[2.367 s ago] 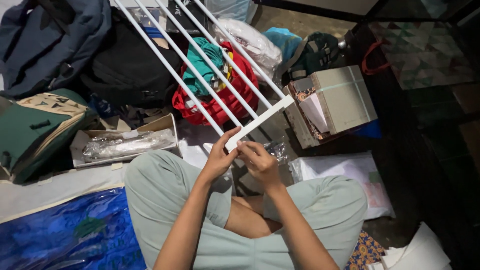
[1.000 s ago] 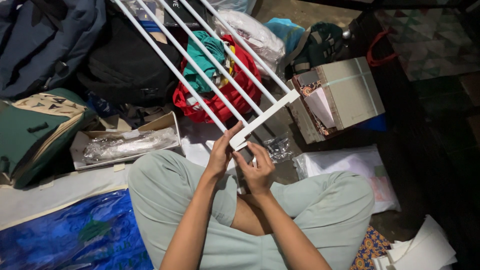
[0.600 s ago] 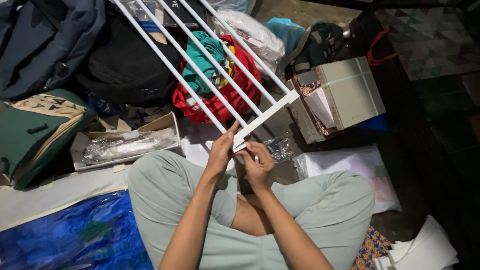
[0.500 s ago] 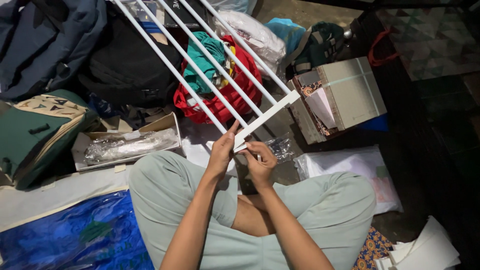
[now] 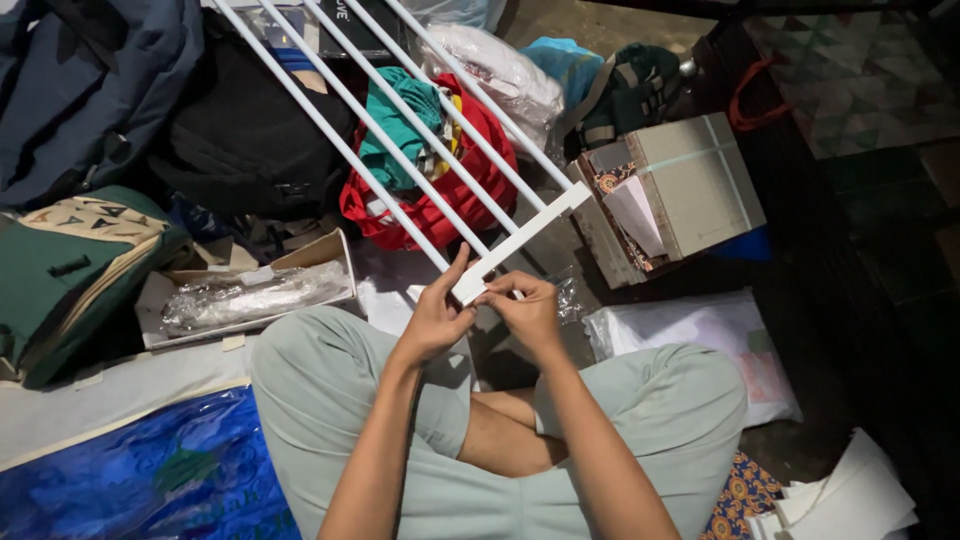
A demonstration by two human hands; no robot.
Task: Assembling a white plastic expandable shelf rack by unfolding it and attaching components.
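A white rack of four long parallel rods joined by one flat white end bar [image 5: 520,243] was held slanting up from the lap toward the upper left, above the cluttered floor. Its near end corner was gripped between two hands. The left hand [image 5: 436,318] was closed on the lower corner of the end bar, with its thumb raised along the bar's edge. The right hand [image 5: 528,312] was pinched on the same corner from the other side, its fingers [image 5: 497,296] curled against the bar. The two hands were touching at the fingertips.

The person was seated cross-legged on the floor in pale grey-green trousers [image 5: 330,390], with both forearms reaching forward.

Several things were spread around the rack. One red fabric bag stuffed with teal and yellow cloth [image 5: 440,170] lay under the rods. One black backpack [image 5: 240,130] was beside it to the left, and one dark blue bag [image 5: 90,90] lay farther left. One green and cream bag [image 5: 70,270] was at the left edge. One open shallow cardboard box holding a clear plastic bundle [image 5: 250,295] sat just beside the left knee. One grey-beige cardboard box with paper inside [image 5: 680,195] stood to the right of the end bar. One white plastic-wrapped packet [image 5: 700,335] lay by the right knee, and one shiny blue plastic sheet [image 5: 130,480] was at the lower left.
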